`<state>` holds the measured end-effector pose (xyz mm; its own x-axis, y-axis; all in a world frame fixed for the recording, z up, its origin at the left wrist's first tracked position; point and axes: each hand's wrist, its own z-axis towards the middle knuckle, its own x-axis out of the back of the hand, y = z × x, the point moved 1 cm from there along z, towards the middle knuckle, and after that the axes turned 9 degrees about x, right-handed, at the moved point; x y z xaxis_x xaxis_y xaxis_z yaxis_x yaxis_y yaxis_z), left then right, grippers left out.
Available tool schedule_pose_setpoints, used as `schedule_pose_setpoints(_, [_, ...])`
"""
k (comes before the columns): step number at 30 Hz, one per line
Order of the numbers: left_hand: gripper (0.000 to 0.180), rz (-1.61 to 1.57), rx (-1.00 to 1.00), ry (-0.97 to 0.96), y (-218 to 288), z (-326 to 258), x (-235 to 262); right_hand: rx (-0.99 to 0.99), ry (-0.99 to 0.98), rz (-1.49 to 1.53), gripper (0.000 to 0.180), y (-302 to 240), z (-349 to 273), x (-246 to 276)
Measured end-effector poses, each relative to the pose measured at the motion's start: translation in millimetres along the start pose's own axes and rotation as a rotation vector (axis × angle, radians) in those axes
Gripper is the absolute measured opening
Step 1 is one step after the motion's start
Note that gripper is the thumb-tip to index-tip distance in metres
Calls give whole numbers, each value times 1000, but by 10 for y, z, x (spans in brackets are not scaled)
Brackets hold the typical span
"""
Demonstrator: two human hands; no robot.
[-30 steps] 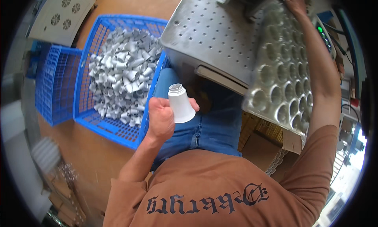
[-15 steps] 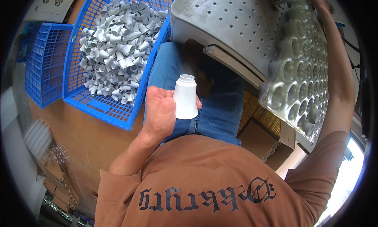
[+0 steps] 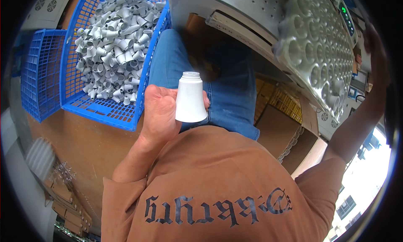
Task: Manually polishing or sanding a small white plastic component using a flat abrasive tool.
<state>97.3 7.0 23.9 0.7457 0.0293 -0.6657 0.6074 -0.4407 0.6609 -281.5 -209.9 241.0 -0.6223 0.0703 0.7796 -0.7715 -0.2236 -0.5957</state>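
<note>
One white plastic housing [image 3: 190,98] gripped upright in left hand [image 3: 161,112] over the lap, neck up, likely for checking; right hand [image 3: 375,36] stretched to metal tray [image 3: 312,53], grip unclear; heaped blue crate [image 3: 110,57] alongside.

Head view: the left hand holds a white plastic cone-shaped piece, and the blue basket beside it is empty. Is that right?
Not quite. The head view shows the left hand holding the white piece, but the blue basket is not empty: it is heaped with grey-white pieces.
</note>
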Motion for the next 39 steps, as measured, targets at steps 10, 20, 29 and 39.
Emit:
schedule_pose_setpoints(10, [20, -40, 266, -75, -322, -261, -219, -81, -195, 771, 22, -765, -1983, -2362])
schedule_pose_setpoints(20, [24, 55, 571, -105, -500, -334, -184, -235, -498, 1103, 23, -764, -2278, -2803])
schedule_pose_setpoints(29, [61, -304, 625, -234, -581, -341, -31, -342, -393, 1287, 22, -624, -2260, -2884])
schedule_pose_setpoints(39, [67, -633, 508, -470, -639, -288, 43, -481, -308, 1412, 23, -242, -2329, -2590])
